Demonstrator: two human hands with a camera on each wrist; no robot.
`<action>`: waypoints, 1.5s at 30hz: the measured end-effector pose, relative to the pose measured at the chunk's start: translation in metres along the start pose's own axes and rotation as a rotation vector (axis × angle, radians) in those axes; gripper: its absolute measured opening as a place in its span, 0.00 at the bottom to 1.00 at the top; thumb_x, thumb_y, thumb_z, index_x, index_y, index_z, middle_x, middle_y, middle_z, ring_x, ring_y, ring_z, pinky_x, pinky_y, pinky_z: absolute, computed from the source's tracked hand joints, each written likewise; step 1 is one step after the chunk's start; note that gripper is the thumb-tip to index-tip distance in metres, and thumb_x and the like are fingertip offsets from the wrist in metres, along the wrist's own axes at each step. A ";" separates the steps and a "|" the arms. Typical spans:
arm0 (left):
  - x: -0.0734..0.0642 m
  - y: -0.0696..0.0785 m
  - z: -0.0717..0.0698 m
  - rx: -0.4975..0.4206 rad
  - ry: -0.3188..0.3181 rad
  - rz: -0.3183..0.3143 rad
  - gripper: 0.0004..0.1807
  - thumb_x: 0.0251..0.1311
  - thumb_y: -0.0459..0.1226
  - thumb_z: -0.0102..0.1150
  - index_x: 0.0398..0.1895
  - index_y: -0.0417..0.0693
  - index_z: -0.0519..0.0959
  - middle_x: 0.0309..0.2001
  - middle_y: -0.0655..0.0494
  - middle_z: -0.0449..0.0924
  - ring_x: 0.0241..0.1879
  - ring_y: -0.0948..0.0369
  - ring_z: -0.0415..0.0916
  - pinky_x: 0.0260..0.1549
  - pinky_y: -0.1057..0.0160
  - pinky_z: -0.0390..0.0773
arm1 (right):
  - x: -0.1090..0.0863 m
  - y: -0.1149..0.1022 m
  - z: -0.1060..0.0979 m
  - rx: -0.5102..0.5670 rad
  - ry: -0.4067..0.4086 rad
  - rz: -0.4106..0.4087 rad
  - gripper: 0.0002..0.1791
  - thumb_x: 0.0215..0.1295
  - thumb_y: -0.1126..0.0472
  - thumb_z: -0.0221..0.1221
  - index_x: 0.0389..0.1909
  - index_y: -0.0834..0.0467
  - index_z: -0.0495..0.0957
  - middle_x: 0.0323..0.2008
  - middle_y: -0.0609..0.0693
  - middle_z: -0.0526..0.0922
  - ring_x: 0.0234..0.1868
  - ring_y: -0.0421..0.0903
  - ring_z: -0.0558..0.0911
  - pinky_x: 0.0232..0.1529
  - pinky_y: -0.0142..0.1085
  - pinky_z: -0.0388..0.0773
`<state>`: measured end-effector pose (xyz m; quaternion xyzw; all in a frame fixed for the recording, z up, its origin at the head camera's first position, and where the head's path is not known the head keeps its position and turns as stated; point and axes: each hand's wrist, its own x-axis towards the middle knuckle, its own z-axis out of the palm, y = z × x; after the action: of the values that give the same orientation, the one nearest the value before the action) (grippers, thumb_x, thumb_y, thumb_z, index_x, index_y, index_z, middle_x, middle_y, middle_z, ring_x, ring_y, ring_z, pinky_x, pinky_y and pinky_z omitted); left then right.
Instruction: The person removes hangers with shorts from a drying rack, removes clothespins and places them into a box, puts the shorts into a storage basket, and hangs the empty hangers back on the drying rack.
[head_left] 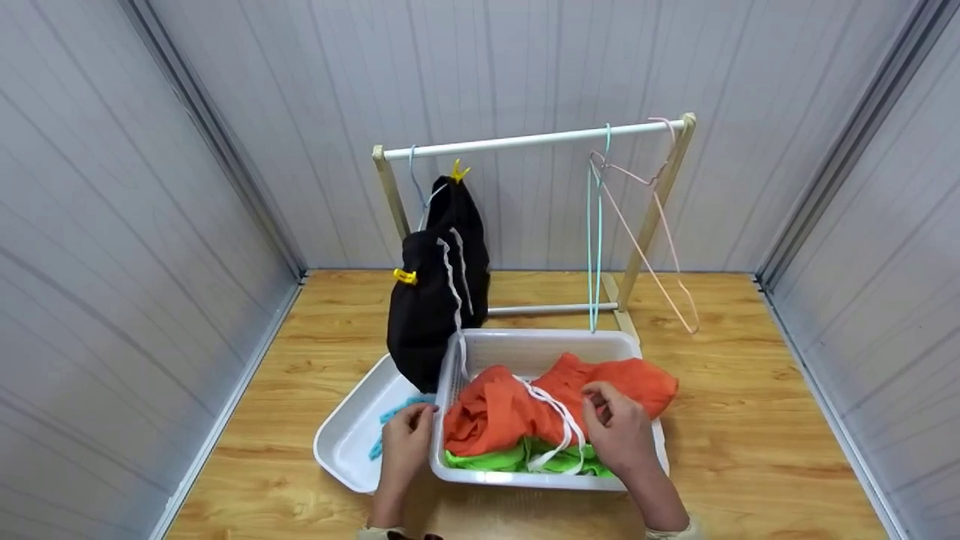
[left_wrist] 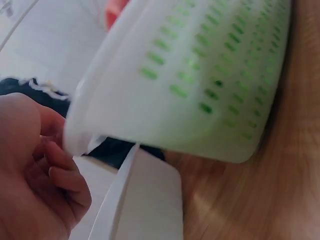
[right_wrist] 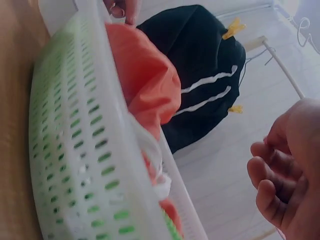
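Observation:
A white perforated basket (head_left: 540,480) holds a crumpled orange garment (head_left: 495,409) with a white drawstring (head_left: 559,409); bright green fabric (head_left: 495,459) lies beneath it. The left hand (head_left: 406,442) is at the basket's left rim, fingers loosely curled; in the left wrist view (left_wrist: 35,170) the rim hides some fingertips, and no grip on it shows. Over the orange garment, the right hand (head_left: 619,427) hovers with loosely bent fingers and nothing between them. Its wrist view shows that hand (right_wrist: 285,170) apart from basket and cloth.
Behind the basket stands a rack with a white rail (head_left: 525,140). A black garment (head_left: 427,300) with yellow clips (head_left: 405,277) hangs at left; a teal hanger (head_left: 598,247) and pink hanger (head_left: 626,217) hang at right. A white tray (head_left: 345,442) with blue items lies left.

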<state>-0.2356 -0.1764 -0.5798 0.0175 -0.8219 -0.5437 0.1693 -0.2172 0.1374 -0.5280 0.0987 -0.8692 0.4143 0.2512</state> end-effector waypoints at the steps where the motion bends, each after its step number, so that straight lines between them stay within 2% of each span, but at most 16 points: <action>1: 0.002 0.000 -0.003 -0.008 0.012 -0.003 0.06 0.63 0.29 0.58 0.33 0.38 0.85 0.21 0.57 0.73 0.22 0.64 0.68 0.23 0.68 0.69 | 0.001 -0.002 0.000 0.006 0.000 0.012 0.08 0.57 0.69 0.64 0.36 0.56 0.81 0.24 0.38 0.77 0.21 0.35 0.73 0.24 0.32 0.72; 4: 0.008 0.003 -0.011 -0.057 0.027 -0.038 0.07 0.64 0.30 0.57 0.33 0.36 0.84 0.20 0.56 0.72 0.21 0.64 0.67 0.22 0.69 0.67 | 0.007 -0.010 0.003 0.029 -0.006 0.046 0.08 0.59 0.66 0.65 0.38 0.55 0.81 0.28 0.39 0.78 0.22 0.36 0.73 0.24 0.32 0.73; 9: 0.020 0.010 -0.026 -0.116 0.079 -0.146 0.09 0.67 0.30 0.54 0.37 0.33 0.83 0.25 0.46 0.76 0.22 0.60 0.71 0.22 0.69 0.72 | 0.019 -0.024 0.010 0.070 -0.033 0.054 0.07 0.60 0.63 0.65 0.39 0.54 0.80 0.31 0.40 0.77 0.24 0.37 0.74 0.26 0.33 0.74; 14: 0.026 0.014 -0.036 -0.103 0.098 -0.207 0.10 0.68 0.31 0.53 0.39 0.34 0.82 0.28 0.42 0.76 0.23 0.56 0.73 0.22 0.68 0.74 | 0.036 -0.041 0.020 0.090 -0.042 0.043 0.07 0.60 0.60 0.66 0.37 0.57 0.80 0.30 0.43 0.78 0.25 0.42 0.76 0.28 0.35 0.74; 18: 0.026 0.013 -0.038 -0.087 0.119 -0.210 0.09 0.66 0.30 0.54 0.43 0.33 0.81 0.29 0.44 0.76 0.25 0.56 0.74 0.24 0.68 0.73 | 0.052 -0.055 0.029 0.118 -0.107 0.023 0.08 0.63 0.56 0.64 0.39 0.55 0.80 0.30 0.42 0.79 0.27 0.43 0.78 0.29 0.35 0.75; 22: 0.028 0.016 -0.037 -0.059 0.170 -0.187 0.14 0.65 0.29 0.54 0.52 0.34 0.77 0.38 0.44 0.77 0.34 0.55 0.76 0.31 0.69 0.73 | 0.065 -0.063 0.036 0.140 -0.166 0.013 0.07 0.65 0.54 0.62 0.39 0.54 0.79 0.29 0.41 0.78 0.26 0.39 0.76 0.29 0.36 0.75; 26: 0.040 0.027 -0.045 -0.143 0.199 -0.194 0.17 0.68 0.31 0.51 0.58 0.33 0.73 0.50 0.39 0.74 0.47 0.51 0.73 0.43 0.66 0.71 | 0.072 -0.067 0.043 0.126 -0.176 0.031 0.07 0.65 0.55 0.62 0.38 0.54 0.79 0.28 0.41 0.77 0.26 0.39 0.75 0.29 0.36 0.75; 30: 0.069 0.043 -0.062 -0.245 0.203 -0.176 0.18 0.70 0.32 0.49 0.59 0.31 0.71 0.55 0.38 0.71 0.52 0.51 0.69 0.48 0.64 0.69 | 0.079 -0.073 0.052 0.091 -0.164 0.038 0.10 0.64 0.53 0.63 0.39 0.54 0.78 0.31 0.43 0.77 0.27 0.40 0.74 0.31 0.37 0.74; 33: 0.100 0.053 -0.077 -0.259 0.167 -0.147 0.18 0.70 0.33 0.49 0.58 0.30 0.71 0.54 0.39 0.71 0.51 0.54 0.68 0.46 0.65 0.68 | 0.083 -0.084 0.063 0.061 -0.164 0.029 0.15 0.63 0.48 0.63 0.42 0.54 0.76 0.36 0.47 0.77 0.28 0.42 0.73 0.31 0.38 0.72; 36: 0.130 0.063 -0.086 -0.257 0.119 -0.126 0.18 0.70 0.33 0.49 0.58 0.31 0.71 0.52 0.42 0.70 0.48 0.56 0.68 0.45 0.64 0.69 | 0.086 -0.097 0.075 0.038 -0.175 0.029 0.22 0.62 0.43 0.62 0.47 0.54 0.73 0.41 0.49 0.75 0.30 0.43 0.73 0.32 0.38 0.72; 41: 0.175 0.078 -0.084 -0.250 0.012 -0.087 0.19 0.70 0.34 0.51 0.59 0.33 0.70 0.53 0.40 0.70 0.48 0.54 0.69 0.47 0.59 0.70 | 0.090 -0.117 0.096 -0.001 -0.176 0.033 0.32 0.59 0.36 0.60 0.52 0.56 0.69 0.45 0.48 0.72 0.35 0.45 0.74 0.35 0.38 0.74; 45: 0.203 0.089 -0.076 -0.245 -0.080 -0.048 0.21 0.71 0.36 0.50 0.63 0.35 0.68 0.58 0.38 0.67 0.53 0.50 0.67 0.50 0.55 0.69 | 0.091 -0.129 0.117 -0.041 -0.159 0.017 0.38 0.52 0.31 0.63 0.52 0.56 0.66 0.45 0.48 0.70 0.34 0.44 0.73 0.32 0.38 0.73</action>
<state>-0.3906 -0.2505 -0.4207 -0.0054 -0.7548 -0.6441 0.1241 -0.2872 -0.0316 -0.4562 0.1188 -0.8955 0.3894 0.1799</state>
